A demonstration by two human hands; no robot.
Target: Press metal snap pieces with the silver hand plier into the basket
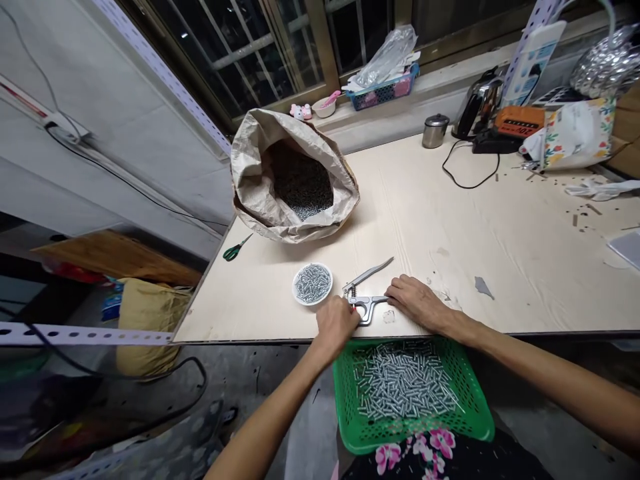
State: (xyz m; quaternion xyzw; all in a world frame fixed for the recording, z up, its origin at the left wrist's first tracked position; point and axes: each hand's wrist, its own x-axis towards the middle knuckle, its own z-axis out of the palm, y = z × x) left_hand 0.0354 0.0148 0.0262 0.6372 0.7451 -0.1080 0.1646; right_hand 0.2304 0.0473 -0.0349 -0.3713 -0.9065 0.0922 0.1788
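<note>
A silver, spring-loaded plier-like hand tool (pixel 367 303) lies on the table near its front edge, its upper handle swung away from the lower one. My left hand (pixel 336 325) is closed at the tool's head, beside a small red part; any small piece within its fingers is hidden. At the other end, the curled fingers of my right hand (pixel 415 303) press on the tip of the lower handle. Just behind my left hand stands a white bowl (pixel 313 284) full of small metal pins. Below the table edge, a green plastic basket (pixel 345 427) holds many silver spring-like pieces.
A large open sack (pixel 250 153) of dark metal pieces stands at the back left. Green-handled scissors (pixel 235 251) lie left of the bowl. A metal canister (pixel 435 131), an electric kettle (pixel 477 103) and an orange box (pixel 519 121) stand along the back right.
</note>
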